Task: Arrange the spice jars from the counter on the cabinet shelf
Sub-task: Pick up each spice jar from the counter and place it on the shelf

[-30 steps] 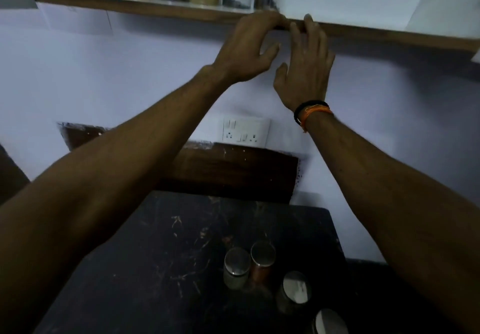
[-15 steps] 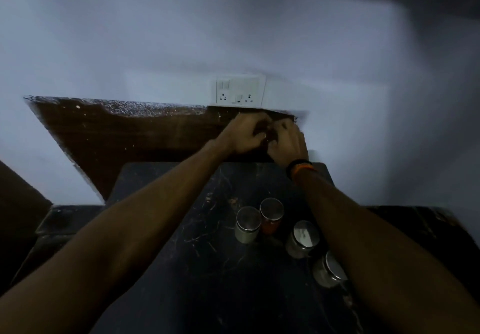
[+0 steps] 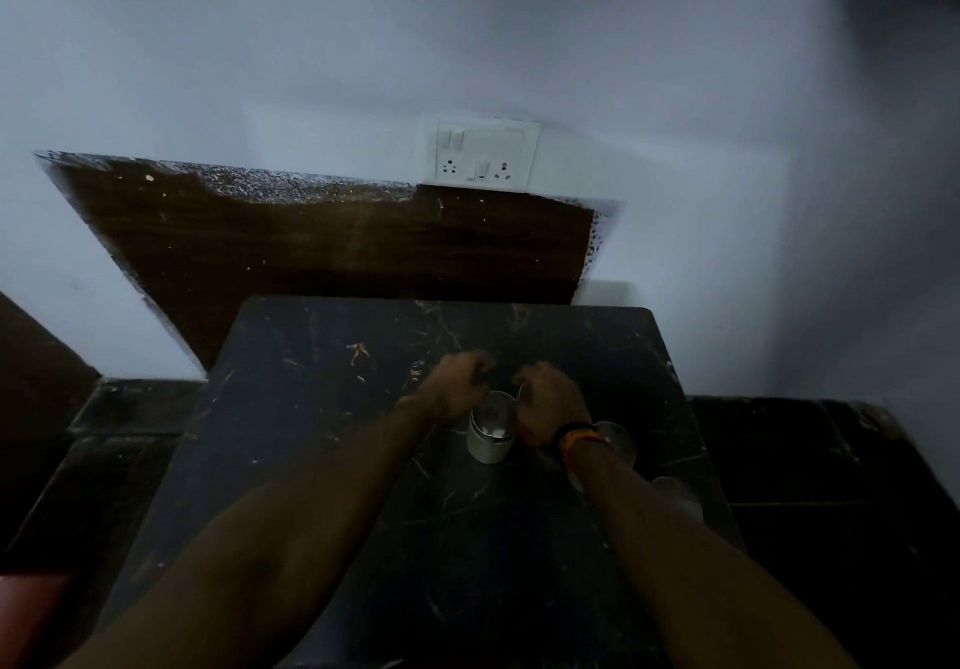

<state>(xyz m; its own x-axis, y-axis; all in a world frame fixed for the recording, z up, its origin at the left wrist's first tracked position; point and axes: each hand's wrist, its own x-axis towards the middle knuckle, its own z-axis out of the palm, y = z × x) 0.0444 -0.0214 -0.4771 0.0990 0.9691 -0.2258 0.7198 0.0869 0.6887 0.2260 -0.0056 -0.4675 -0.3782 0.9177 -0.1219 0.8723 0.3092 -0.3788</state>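
The left hand [image 3: 460, 382] is seen curled, fingers bent inward, at the left side of a pale round glass spice jar with a clear lid [image 3: 490, 429], its fingertips just beside or touching the jar's upper rim; whether the jar is actually gripped cannot be told in the dim, blurred picture. The right hand [image 3: 545, 400] is likewise curled into a loose fist at the jar's right side, and what, if anything, lies under its fingers is hidden; a thin bright edge shows by its knuckles, perhaps the rim of another jar. A black and orange band [image 3: 576, 437] is worn on the right wrist. The pale jar stands upright on the dark, scratched, marble-patterned counter top [image 3: 322, 408], near its middle. Behind the right forearm two more round clear-lidded jars are partly covered: one [image 3: 618, 439] just beside the wristband and another [image 3: 678, 494] nearer the camera, both faint and hard to make out. A dark brown wood-grain panel [image 3: 311, 247] with a speckled upper edge is set against the pale painted wall [image 3: 260, 44] behind the counter, and a white rectangular switch and socket plate [image 3: 485, 156] is mounted just above it.
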